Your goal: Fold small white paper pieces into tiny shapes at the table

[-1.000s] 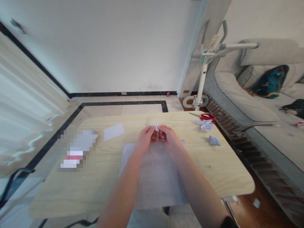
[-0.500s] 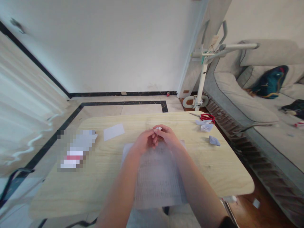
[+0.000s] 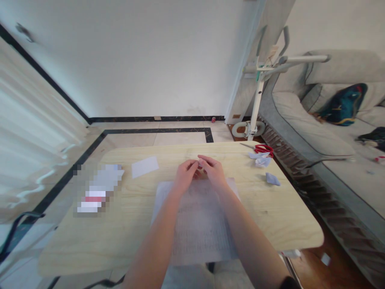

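My left hand [image 3: 186,173] and my right hand [image 3: 213,168] meet over the far edge of a large printed sheet [image 3: 204,228] on the table. Both have their fingertips pinched together on a small folded piece of white paper [image 3: 200,162]. Only a sliver of that paper shows; the fingers cover the rest, so its shape cannot be made out. A flat white slip of paper [image 3: 144,167] lies left of my hands.
Red-handled scissors [image 3: 264,150] lie at the table's far right, beside crumpled or folded white paper [image 3: 262,160]. Nearer sits a small folded paper piece [image 3: 272,179]. A pixelated object [image 3: 99,188] lies on the left of the wooden table [image 3: 285,224]. A sofa [image 3: 313,132] stands to the right.
My fingers have closed further over the small white paper, which shows less than before. My left hand has turned slightly, with its fingers now more straightened toward the right hand.
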`<act>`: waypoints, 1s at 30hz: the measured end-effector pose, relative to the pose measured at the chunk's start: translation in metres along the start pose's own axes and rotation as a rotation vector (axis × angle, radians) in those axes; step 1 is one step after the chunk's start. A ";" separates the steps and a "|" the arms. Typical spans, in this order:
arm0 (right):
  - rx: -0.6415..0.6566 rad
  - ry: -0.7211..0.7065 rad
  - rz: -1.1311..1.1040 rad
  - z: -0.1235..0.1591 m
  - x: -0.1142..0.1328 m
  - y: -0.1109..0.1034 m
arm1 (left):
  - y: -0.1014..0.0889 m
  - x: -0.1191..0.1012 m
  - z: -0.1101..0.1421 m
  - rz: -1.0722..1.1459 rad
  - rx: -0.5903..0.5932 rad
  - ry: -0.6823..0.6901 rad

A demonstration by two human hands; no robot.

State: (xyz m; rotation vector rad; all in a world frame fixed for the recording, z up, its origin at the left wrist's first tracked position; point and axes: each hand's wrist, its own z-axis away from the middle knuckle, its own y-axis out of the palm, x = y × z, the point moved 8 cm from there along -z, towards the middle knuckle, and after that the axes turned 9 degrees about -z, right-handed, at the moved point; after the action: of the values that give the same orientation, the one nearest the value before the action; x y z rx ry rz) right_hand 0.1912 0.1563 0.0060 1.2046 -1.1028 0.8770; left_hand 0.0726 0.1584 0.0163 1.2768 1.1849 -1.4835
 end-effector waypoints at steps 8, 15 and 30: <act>-0.079 -0.289 0.094 0.003 0.020 -0.005 | -0.009 0.001 -0.002 -0.001 -0.121 -0.020; -0.033 -0.324 0.236 0.010 0.025 0.003 | -0.010 0.003 -0.003 0.024 -0.095 0.017; -0.002 -0.384 0.372 0.009 0.021 0.004 | -0.014 0.010 -0.007 0.033 -0.098 0.029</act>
State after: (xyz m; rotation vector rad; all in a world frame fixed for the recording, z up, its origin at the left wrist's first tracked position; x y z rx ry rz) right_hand 0.1914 0.1471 0.0277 1.2150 -1.6763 0.9431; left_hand 0.0594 0.1679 0.0075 1.2496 1.2342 -1.3710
